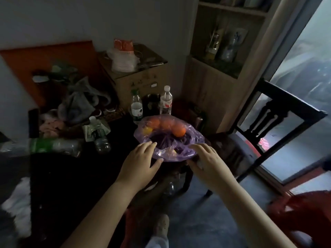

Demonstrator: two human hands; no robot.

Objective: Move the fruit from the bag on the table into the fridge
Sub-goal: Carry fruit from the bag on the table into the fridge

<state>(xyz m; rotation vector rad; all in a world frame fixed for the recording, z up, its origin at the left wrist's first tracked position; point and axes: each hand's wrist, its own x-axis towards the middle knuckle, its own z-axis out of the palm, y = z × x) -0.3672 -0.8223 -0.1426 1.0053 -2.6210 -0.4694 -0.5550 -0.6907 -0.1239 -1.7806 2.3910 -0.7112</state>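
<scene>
Fingers of left hand (141,158) and right hand (206,161) lie on the near rim of the purple bag (194,136); pinching or not, cannot tell. Oranges (179,131) crowd its far edge.

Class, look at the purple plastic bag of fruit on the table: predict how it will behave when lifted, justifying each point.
Probably floppy: the thin, crinkled purple bag lies slumped open. Likely lopsided, since the oranges cluster at its far edge. They look round, so they may roll inside as it rises.
</scene>
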